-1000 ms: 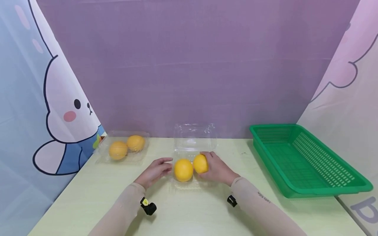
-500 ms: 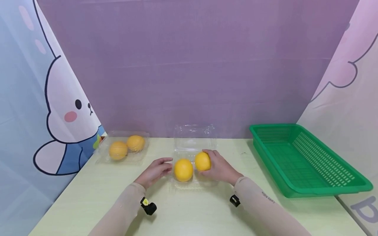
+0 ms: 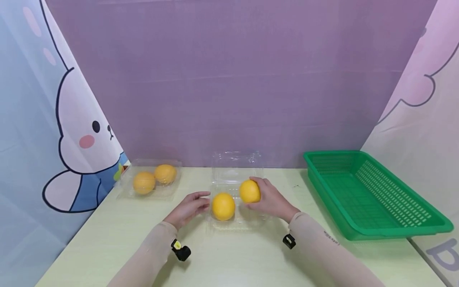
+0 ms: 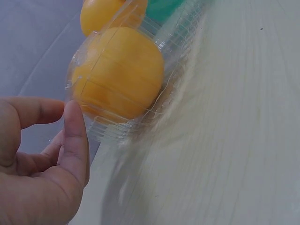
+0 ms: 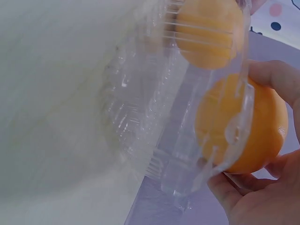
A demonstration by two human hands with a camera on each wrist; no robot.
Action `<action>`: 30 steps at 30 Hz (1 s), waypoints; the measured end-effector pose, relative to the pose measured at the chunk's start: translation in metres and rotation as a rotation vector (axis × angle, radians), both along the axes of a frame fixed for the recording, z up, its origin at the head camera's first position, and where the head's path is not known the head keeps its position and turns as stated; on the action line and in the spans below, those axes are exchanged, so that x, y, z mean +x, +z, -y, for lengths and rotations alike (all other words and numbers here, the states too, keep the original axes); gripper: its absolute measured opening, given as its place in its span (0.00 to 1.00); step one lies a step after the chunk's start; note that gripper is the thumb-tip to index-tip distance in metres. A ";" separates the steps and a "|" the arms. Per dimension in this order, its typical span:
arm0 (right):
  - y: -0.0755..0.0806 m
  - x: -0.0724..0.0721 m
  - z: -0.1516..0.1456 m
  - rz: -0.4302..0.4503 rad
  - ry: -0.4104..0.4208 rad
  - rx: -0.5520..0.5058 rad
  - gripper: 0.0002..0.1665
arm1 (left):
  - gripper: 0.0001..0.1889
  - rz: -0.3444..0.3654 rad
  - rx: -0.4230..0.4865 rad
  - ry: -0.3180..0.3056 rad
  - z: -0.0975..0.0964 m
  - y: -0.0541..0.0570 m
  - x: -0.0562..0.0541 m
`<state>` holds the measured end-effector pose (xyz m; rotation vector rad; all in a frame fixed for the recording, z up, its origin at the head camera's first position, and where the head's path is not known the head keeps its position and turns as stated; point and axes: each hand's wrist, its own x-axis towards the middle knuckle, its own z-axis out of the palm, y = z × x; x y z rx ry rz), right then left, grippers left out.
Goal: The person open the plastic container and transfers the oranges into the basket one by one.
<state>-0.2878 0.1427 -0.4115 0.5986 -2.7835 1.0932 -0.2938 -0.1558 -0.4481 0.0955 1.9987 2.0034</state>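
My right hand (image 3: 270, 199) grips an orange (image 3: 250, 191) above the right half of a clear plastic clamshell box (image 3: 236, 229), whose lid (image 3: 237, 167) stands open at the back. In the right wrist view, fingers and thumb curl round that orange (image 5: 262, 126), partly behind the clear wall. A second orange (image 3: 223, 206) sits in the box's left half. At the box's left side is my left hand (image 3: 190, 209); in the left wrist view its thumb and a finger (image 4: 75, 136) meet at the rim of the box (image 4: 70, 82), pinching it.
A closed clear box (image 3: 172, 195) with two oranges (image 3: 144, 183) lies at the back left of the table (image 3: 222, 259). A green plastic basket (image 3: 358, 199) stands at the right. A purple cloth (image 3: 229, 79) hangs behind the table.
My right hand has lifted the orange and moved it slightly right and back, away from the other orange. My left hand has stayed in place at the box's left side.
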 end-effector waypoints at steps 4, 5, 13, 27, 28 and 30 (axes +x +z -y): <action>0.003 -0.001 -0.002 0.004 -0.001 0.005 0.54 | 0.26 -0.002 0.012 -0.008 0.000 0.000 0.000; 0.004 0.000 -0.003 0.002 0.000 0.007 0.54 | 0.26 -0.005 0.014 -0.012 0.000 0.000 0.000; 0.013 -0.001 -0.010 -0.013 0.001 0.038 0.54 | 0.26 -0.004 0.021 -0.016 0.001 -0.002 -0.001; 0.033 -0.008 -0.033 -0.085 0.003 0.068 0.52 | 0.25 0.002 0.004 -0.014 0.001 -0.002 -0.003; 0.034 -0.009 -0.035 -0.085 0.000 0.069 0.53 | 0.25 0.003 0.004 -0.012 0.001 -0.002 -0.002; 0.036 -0.010 -0.038 -0.081 -0.008 0.075 0.53 | 0.25 0.004 0.004 -0.012 0.001 -0.002 -0.002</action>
